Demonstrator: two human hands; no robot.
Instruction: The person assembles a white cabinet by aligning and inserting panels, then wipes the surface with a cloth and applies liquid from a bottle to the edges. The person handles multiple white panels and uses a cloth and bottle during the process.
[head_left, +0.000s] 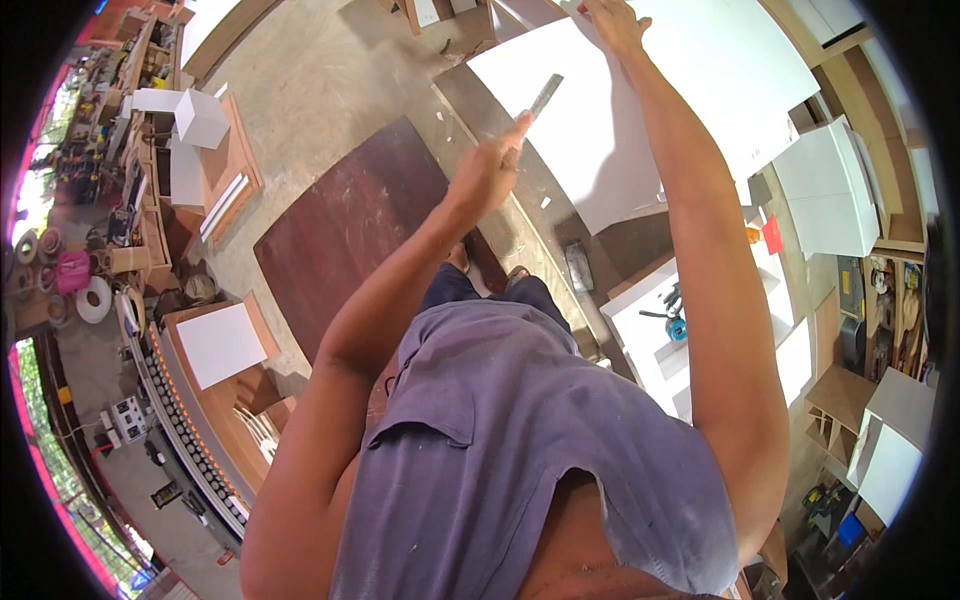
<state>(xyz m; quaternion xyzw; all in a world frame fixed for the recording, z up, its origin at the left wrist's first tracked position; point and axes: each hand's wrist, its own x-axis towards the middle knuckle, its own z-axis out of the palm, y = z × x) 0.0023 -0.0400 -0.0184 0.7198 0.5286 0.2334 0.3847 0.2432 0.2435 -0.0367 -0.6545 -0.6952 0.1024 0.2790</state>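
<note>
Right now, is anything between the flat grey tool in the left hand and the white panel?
Nothing visible. The flat grey tool in the left hand overlaps the white panel in view; contact is unclear. The right hand is off to the right.

The sheet (565,120) is lying on the workbench (628,250), with the left hand (490,172) holding a strip (546,95) over its left edge and the right hand (620,28) being at its far part. A block (578,267) is lying on the workbench, just nearer than the sheet. Right of the sheet, a cabinet (822,192) is standing. A tool (676,328) is sitting in a tray (624,318), nearer and right of the block. Left of the workbench, a panel (350,225) is lying; farther left, a box (202,120) is resting on boards (224,170).
</note>
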